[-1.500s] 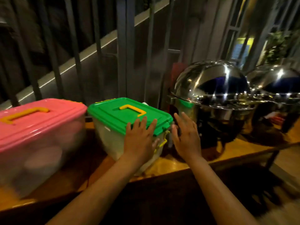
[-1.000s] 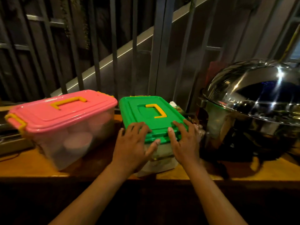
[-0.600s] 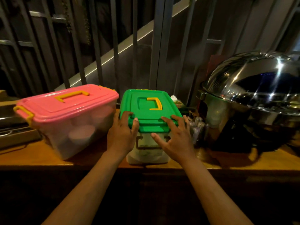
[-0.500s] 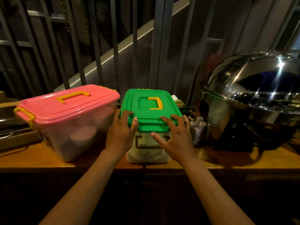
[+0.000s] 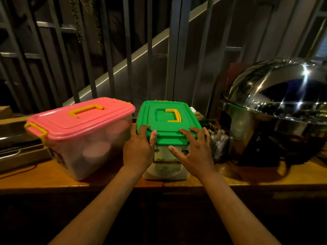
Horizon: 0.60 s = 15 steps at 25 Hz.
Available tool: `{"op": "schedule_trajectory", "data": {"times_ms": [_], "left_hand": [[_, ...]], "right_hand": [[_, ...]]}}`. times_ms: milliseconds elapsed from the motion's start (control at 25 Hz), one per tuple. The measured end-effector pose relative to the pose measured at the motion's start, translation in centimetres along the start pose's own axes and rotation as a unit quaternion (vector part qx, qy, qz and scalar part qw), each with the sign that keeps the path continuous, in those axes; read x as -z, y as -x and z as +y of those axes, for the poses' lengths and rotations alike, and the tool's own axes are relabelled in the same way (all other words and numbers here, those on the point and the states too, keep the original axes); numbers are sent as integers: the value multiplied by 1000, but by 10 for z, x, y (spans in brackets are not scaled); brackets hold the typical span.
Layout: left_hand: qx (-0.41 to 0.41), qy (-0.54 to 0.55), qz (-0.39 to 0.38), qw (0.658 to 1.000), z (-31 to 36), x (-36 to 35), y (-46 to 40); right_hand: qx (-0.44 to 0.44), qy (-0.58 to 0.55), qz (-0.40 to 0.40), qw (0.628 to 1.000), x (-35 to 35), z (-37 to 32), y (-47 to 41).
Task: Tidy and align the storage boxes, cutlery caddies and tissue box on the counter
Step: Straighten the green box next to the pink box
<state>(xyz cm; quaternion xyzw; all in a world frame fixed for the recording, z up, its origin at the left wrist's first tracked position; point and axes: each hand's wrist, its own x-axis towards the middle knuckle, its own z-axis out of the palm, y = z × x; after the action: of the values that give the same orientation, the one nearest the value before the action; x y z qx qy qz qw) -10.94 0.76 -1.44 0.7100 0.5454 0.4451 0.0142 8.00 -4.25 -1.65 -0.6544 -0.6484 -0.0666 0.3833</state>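
- Gripping the green lid (image 5: 164, 128) at its near left corner, the left hand (image 5: 138, 152) is curled round the rim.
- The right hand (image 5: 194, 154) is spread wide, with its fingertips laid on the lid's near right corner.
- The clear box (image 5: 166, 167) under the lid is set at the counter's (image 5: 265, 175) near edge, between a pink-lidded box (image 5: 83, 135) and a steel dome dish (image 5: 279, 106).

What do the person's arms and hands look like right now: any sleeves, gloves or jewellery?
Both are bare. The left hand and right hand wear no gloves, and no ring, watch or band shows. The left forearm and right forearm are uncovered down to the picture's lower edge, so no sleeve is in view. The visible fingernails look short and plain.
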Motion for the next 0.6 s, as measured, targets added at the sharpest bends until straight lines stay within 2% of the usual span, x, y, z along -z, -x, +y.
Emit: {"op": "schedule_trajectory", "data": {"times_ms": [200,400,520,600], "left_hand": [[9,-18,-15,1000,7,0,3],[-3,-13,-96,995,-6,18,-2],[-52,-37,-47,997,-16,50,3],[-131,-118,41,983,-32,76,10]], "right_hand": [[7,5,-31,999,6,4,-1],[-14,-30,-61,998,20,1,-3],[-13,-37,29,999,21,-24,0],[31,-11,55,998,6,-60,2]]}}
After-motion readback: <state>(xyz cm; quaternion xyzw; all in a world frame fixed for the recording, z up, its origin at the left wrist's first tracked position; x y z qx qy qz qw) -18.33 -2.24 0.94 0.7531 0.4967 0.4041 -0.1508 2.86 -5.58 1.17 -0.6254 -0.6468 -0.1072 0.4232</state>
